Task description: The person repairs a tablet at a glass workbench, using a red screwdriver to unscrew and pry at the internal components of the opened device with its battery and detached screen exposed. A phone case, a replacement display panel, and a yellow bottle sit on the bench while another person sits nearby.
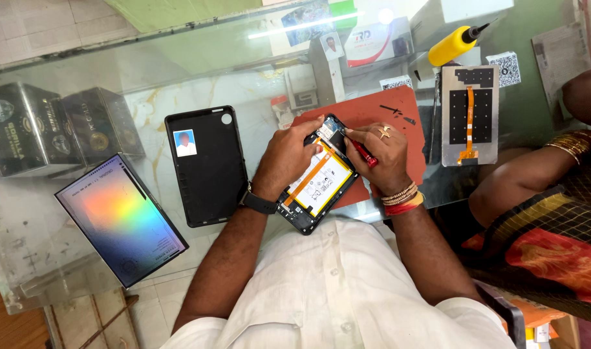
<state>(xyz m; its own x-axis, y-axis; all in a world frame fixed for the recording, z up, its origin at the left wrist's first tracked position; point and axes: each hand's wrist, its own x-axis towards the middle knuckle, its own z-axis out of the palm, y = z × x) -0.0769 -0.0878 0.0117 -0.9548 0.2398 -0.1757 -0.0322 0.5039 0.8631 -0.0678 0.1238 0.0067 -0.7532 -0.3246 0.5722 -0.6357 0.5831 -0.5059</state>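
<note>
An opened black tablet body (pixel 316 181) with a white and orange battery showing lies tilted on a red mat (pixel 373 110) on the glass counter. My left hand (pixel 286 155) presses on its upper left side and steadies it. My right hand (pixel 386 155) grips a red screwdriver (pixel 363 152) with its tip at the top end of the tablet. A dark watch is on my left wrist, bangles on my right.
A black back cover (pixel 208 168) with a small photo lies left of the tablet. A shiny screen panel (pixel 121 216) rests near the counter's front left. A display panel with orange flex cable (pixel 470 113), a yellow bottle (pixel 454 45) and dark boxes (pixel 50 129) stand around. Another person's arm (pixel 535 174) reaches in at right.
</note>
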